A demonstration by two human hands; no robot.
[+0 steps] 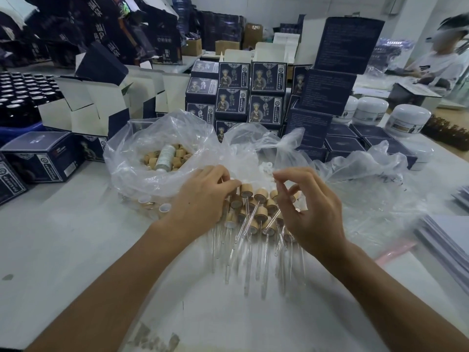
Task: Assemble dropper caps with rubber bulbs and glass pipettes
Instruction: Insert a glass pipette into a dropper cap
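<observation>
A pile of assembled droppers (256, 217), wooden caps with glass pipettes pointing toward me, lies on the white table (76, 237) between my hands. My left hand (203, 199) rests over the pile's left side, fingers curled, pinching a wooden cap with a white bulb top (245, 188). My right hand (309, 207) hovers at the pile's right, thumb and forefinger pinching the upper end of a thin glass pipette (275, 217). A clear plastic bag (142, 151) behind my left hand holds several loose wooden caps (177, 153). White rubber bulbs (266, 168) lie in the plastic behind the pile.
Dark blue product boxes (233, 100) stand stacked behind the bags, with open white-lined cartons (96, 102) at left. White jars (406, 120) sit at right. A paper stack (446, 245) lies at the right edge. Dark bottles (20, 95) fill the far left. A person (441, 67) sits at far right.
</observation>
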